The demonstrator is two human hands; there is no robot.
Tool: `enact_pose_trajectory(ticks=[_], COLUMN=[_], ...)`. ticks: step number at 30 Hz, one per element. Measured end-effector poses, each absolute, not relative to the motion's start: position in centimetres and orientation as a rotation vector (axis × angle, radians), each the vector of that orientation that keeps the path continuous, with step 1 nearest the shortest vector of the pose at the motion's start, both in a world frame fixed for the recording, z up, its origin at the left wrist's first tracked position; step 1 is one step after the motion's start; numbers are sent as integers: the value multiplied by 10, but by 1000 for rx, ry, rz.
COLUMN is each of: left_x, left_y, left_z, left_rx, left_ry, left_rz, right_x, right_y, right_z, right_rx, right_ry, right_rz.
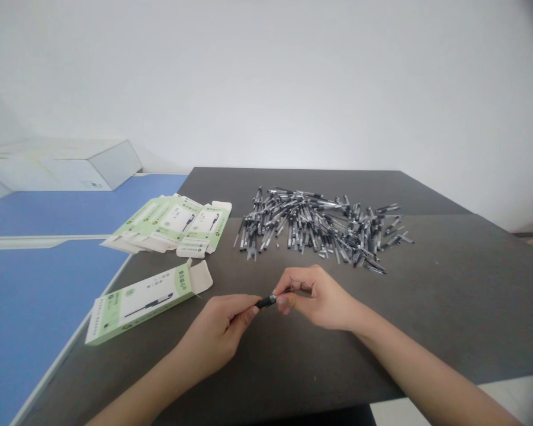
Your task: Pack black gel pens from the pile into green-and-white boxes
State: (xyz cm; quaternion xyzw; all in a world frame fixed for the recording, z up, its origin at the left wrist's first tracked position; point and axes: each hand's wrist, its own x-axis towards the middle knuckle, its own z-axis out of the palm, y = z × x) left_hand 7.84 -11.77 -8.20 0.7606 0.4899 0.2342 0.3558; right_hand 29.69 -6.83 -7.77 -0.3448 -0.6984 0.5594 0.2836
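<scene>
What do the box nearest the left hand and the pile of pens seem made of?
The box looks like thin printed cardboard, smooth and fairly matt; its end flap folds out along a crease. The pile of pens is probably mostly plastic, glossy with bright glints; silvery parts could be metal or plastic.

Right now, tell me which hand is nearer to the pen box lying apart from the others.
Left. The left hand is just right of the pen box, near its open end; the right hand is farther right, beyond the left hand.
</scene>
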Motion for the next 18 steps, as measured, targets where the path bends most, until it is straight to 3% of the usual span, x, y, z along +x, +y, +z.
enact_pose_trajectory(ticks=[6,10,15,18], left_x=[84,76,20,-27], left_y=[-113,-120,-122,-115], left_z=[-80,-68,-64,-82], left_rx=[2062,2168,2445,2435], left_ry=[1292,1412,1744,2161], left_rz=[475,586,799,649], right_x=[302,315,337,345], right_y=[-68,-67,-65,-62], right_z=[-80,-71,-60,-58], right_rx=[-947,-970,-965,-983], right_ry=[-1889,-1864,-1803,-1786], right_rz=[1495,1463,1348,1260])
